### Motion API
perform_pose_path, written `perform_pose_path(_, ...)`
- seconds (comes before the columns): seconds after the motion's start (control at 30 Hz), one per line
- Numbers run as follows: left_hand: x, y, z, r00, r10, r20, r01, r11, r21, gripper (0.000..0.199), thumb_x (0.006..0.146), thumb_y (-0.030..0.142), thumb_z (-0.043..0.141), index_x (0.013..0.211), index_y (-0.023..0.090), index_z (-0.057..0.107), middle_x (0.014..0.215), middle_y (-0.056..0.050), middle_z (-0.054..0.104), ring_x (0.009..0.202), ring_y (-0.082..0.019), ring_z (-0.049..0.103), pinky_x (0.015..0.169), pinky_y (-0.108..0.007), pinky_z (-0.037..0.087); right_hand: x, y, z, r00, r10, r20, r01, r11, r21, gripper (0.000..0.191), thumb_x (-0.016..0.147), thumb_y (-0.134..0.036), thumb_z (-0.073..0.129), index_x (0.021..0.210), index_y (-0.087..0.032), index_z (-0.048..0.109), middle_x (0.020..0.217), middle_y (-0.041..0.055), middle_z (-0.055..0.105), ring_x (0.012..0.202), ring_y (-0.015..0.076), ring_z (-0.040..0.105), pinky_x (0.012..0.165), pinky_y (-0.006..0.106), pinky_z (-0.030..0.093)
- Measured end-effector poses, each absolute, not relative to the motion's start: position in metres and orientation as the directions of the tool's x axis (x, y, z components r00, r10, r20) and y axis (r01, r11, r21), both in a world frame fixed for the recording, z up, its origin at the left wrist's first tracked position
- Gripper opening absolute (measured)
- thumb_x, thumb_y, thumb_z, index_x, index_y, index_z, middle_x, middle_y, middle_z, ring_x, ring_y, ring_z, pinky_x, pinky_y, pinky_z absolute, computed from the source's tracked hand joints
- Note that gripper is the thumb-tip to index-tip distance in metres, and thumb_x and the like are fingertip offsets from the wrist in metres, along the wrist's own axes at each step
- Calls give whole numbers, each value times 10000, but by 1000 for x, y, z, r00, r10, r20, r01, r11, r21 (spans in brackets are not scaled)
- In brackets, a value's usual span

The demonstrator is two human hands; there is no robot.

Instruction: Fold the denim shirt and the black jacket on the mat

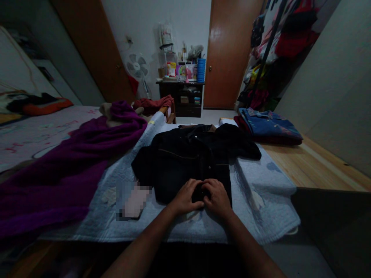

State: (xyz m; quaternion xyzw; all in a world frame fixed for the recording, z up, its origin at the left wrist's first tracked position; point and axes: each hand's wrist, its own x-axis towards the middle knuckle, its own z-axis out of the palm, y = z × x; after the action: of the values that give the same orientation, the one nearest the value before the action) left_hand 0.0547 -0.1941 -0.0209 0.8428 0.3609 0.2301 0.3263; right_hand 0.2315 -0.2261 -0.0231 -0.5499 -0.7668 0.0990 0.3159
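Note:
A black jacket [179, 162] with small metal snaps lies spread on a light blue quilted cloth [246, 216]. At the jacket's lower edge, my left hand [188, 197] has its fingers curled round the dark fabric. Close beside it, my right hand [216, 197] pinches the same edge, the fingertips of both hands nearly touching. What exactly lies between the fingers is dark and hard to make out. A flat, blurred-out pale object [135, 201] rests on the cloth left of my hands.
A purple blanket [95, 146] covers the left side. Folded clothes with a blue denim shirt [269, 123] on top sit on a wooden surface [278, 158] at right. Behind are a fan [137, 65], a dark cabinet [181, 96] and hanging clothes [295, 42].

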Motion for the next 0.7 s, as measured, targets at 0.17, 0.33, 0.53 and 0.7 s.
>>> perform_pose_path(0.17,54,-197,-23,666,740,97,531,-561,635,847,604,316,738,1363,236,371,1295,-85,438,1195,-268,418,1035,-435,346,229,-227,-20,-205,918,340,841,342,-418,291,725,-106,566,967,-243,650,1009,49,583,995,224,501,898,374,383)
perform_pose_path(0.33,57,-206,-32,571,792,215,553,-565,612,745,671,136,553,1370,228,312,1302,-82,456,1208,-228,423,1054,-403,332,229,-226,-23,-207,908,364,850,351,-392,140,816,-175,600,910,-244,677,884,29,577,889,201,505,819,343,379)
perform_pose_path(0.53,53,-211,-48,456,819,349,610,-573,547,751,645,45,518,1348,199,302,1301,-110,472,1206,-248,434,1029,-450,359,228,-225,-27,-179,907,382,858,334,-391,100,853,-230,614,920,-237,687,855,27,587,855,193,499,776,322,363)
perform_pose_path(0.7,45,-212,-43,288,791,540,640,-578,506,268,741,46,519,969,186,525,931,-63,591,893,-213,552,815,-369,476,228,-226,-27,-176,909,379,863,327,-385,109,868,-234,603,940,-236,686,854,31,588,856,191,495,769,318,353)
